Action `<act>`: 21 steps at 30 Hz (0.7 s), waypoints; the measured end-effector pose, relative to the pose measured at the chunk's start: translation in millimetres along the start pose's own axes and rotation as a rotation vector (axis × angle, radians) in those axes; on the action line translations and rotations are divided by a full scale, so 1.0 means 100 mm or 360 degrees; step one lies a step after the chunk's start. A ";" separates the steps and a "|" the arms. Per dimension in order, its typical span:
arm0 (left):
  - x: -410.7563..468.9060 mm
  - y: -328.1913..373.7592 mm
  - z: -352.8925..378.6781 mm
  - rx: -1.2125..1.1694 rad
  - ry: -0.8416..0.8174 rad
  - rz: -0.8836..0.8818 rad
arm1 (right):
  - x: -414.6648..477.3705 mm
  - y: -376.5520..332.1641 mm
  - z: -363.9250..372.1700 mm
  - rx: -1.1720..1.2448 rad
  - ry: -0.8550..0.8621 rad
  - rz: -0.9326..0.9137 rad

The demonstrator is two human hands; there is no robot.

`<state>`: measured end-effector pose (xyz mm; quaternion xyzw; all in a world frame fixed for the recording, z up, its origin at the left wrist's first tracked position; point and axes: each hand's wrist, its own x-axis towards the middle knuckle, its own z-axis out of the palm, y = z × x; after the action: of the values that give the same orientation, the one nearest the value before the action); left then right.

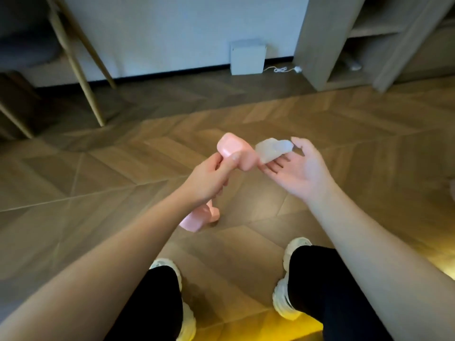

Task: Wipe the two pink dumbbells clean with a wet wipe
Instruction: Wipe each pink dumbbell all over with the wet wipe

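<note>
My left hand (209, 179) is closed around the handle of a pink dumbbell (232, 153), and its upper head tilts up and to the right. Below that hand shows more pink (194, 221) near the floor. I cannot tell whether it is the same dumbbell's lower head or the second dumbbell. My right hand (299, 173) is palm up with fingers spread. A crumpled white wet wipe (273, 148) lies on its fingertips, right beside the raised dumbbell head.
I stand on a herringbone wood floor (344, 124), my white shoes (288, 301) and black trousers below. A wooden chair's legs (86, 77) are at the back left, a white box (248, 56) with a cable is against the wall, and a shelf unit (327, 45) is at the back right.
</note>
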<state>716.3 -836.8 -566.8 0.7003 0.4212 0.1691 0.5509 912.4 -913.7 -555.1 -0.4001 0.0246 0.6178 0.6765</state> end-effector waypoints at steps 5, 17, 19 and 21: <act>-0.21 0.00 -0.02 -0.0167 0.0115 0.0003 | -0.05 0.00 0.08 0.0077 0.0027 0.0023; -0.21 -0.23 0.18 -0.0156 0.0230 0.0082 | 0.00 0.28 0.17 -0.1544 0.0001 -0.0819; -0.19 -0.23 0.21 -0.0174 0.0264 0.0082 | -0.09 0.35 0.17 -0.1631 -0.0162 -0.0941; -0.16 -0.21 0.23 -0.0225 0.0301 0.0079 | -0.16 0.38 0.13 -0.1657 -0.0259 -0.0998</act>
<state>714.3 -862.5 -590.3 0.6510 0.4408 0.2773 0.5523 870.3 -922.1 -556.9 -0.6179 -0.4511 0.3486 0.5415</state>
